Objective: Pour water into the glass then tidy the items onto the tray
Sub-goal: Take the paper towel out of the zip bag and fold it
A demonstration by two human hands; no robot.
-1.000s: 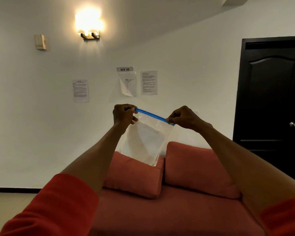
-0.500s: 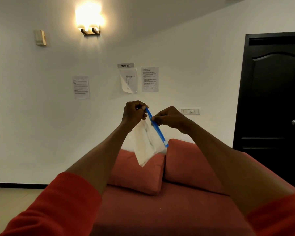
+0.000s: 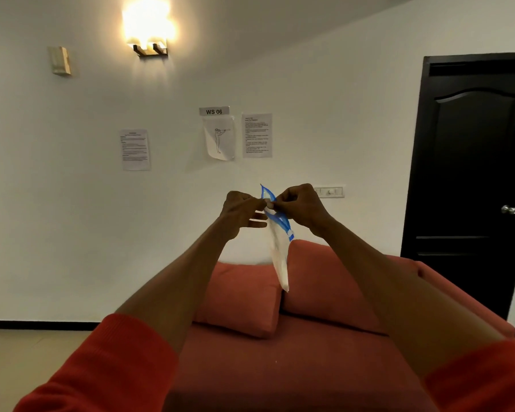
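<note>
Clear plastic, blue-zipped: the bag [image 3: 277,251] hung in mid-air above the red sofa [image 3: 295,367], left hand [image 3: 243,208] and right hand [image 3: 299,205] each pinching one lip, seemingly to part it; glass, tray unseen.

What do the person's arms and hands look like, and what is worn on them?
Both arms wear orange-red knit sleeves pushed up high, so the forearms are bare. The left sleeve and right sleeve look alike. The left hand and right hand are bare: no gloves, rings or watch visible.
</note>
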